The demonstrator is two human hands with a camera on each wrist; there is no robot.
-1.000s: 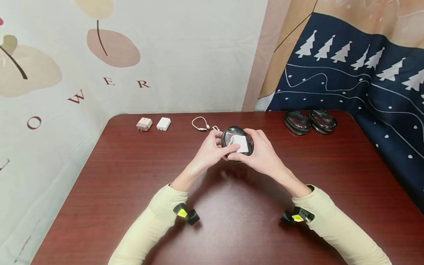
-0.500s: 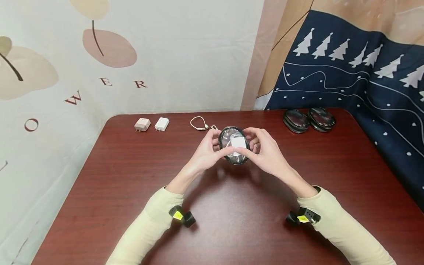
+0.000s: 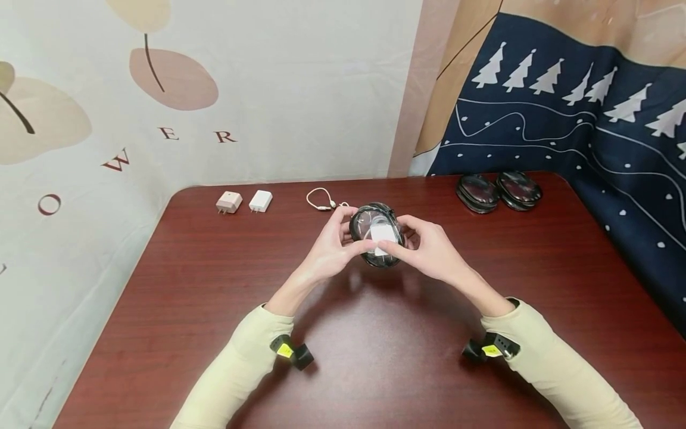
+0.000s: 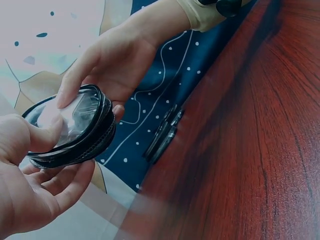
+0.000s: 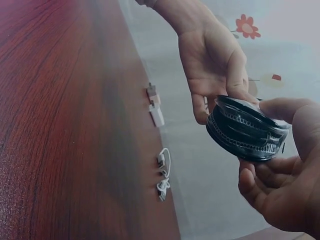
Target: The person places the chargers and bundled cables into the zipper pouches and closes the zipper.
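Observation:
A round pouch (image 3: 363,224) with a clear top and black rim is held above the table between both hands. Through the clear top a white charger (image 3: 383,232) shows, with a pale cable loop by it. The left hand (image 3: 328,252) grips the pouch's left side, thumb on top and fingers underneath. From the other side the right hand (image 3: 436,253) grips it the same way, its thumb close to the left one. In the right wrist view, zipper teeth run along the black side of the pouch (image 5: 245,131); whether the zipper is fully closed I cannot tell.
Two plug chargers, one pinkish (image 3: 229,202) and one white (image 3: 261,201), lie at the back left of the table (image 3: 214,286). White cables (image 3: 320,207) lie at the back middle. Two dark round pouches (image 3: 477,194) (image 3: 518,190) sit at the back right, before the curtain.
The right hand's grip has shifted on the pouch, its thumb moving to meet the left thumb. The pouch has turned and tilted slightly. Table items shift a little left as the head view moves.

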